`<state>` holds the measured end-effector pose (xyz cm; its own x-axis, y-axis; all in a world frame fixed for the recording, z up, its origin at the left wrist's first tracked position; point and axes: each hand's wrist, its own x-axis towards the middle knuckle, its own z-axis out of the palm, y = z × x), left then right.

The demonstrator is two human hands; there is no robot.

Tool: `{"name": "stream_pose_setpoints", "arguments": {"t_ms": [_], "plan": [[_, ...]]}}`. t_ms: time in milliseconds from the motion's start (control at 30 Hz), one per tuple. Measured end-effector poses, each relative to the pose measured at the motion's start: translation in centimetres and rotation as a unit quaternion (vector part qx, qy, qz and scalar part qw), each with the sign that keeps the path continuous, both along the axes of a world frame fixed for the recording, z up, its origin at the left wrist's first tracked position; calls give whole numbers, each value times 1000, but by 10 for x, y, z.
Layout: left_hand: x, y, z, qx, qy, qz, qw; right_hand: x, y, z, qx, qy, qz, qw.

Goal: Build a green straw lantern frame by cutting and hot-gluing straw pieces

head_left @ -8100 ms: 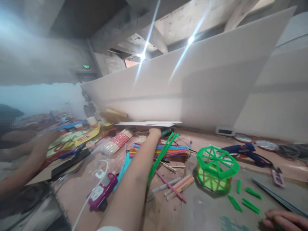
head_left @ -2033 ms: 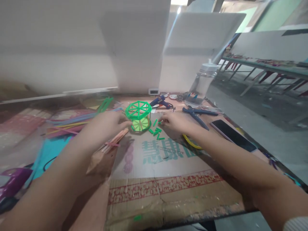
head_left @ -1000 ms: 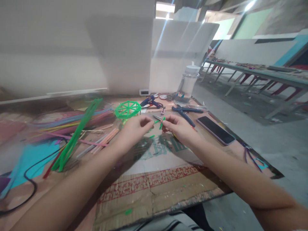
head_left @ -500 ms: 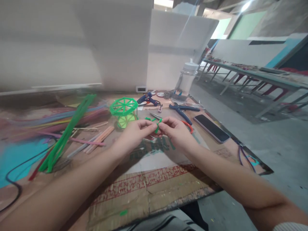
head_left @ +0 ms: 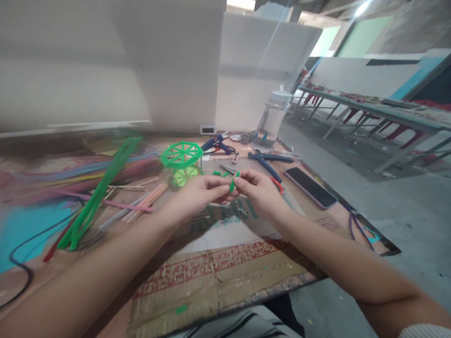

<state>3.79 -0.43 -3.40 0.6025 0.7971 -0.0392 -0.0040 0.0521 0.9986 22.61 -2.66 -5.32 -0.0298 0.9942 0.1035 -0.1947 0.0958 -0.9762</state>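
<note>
Strip (head_left: 231, 187), green, pinched by left hand (head_left: 207, 189), right hand (head_left: 258, 188).

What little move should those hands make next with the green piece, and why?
I'd probably bring the small green piece toward the green frame: the left hand and right hand meet at it, and the matching frame stands close by.

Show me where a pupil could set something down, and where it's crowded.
Most room: the front of the cardboard, between the left hand and near edge, around a green scrap. Smaller: between the right forearm and phone. Crowded: the far side, with pliers, glue gun and bottle; leftward, green strips and sticks.
</note>
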Motion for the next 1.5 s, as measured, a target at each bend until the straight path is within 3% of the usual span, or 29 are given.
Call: {"name": "stream_pose_setpoints", "arguments": {"t_ms": [267,533,733,1000,1233,1500], "plan": [[5,-2,-4,57,-6,13,998,-1,-3,2,15,38,18,999],[4,-8,2,134,85,64,985,-2,-8,5,23,-14,14,1000],[6,-9,-1,134,85,48,986,-3,-12,10,42,-85,-7,995],[4,-5,-5,160,73,8,984,-4,-11,8,34,-63,-5,997],[4,-6,-6,141,86,22,986,-4,-13,7,48,-78,-22,996],[10,-2,-21,75,27,52,995,-2,-2,0,25,-78,-30,996]]}}
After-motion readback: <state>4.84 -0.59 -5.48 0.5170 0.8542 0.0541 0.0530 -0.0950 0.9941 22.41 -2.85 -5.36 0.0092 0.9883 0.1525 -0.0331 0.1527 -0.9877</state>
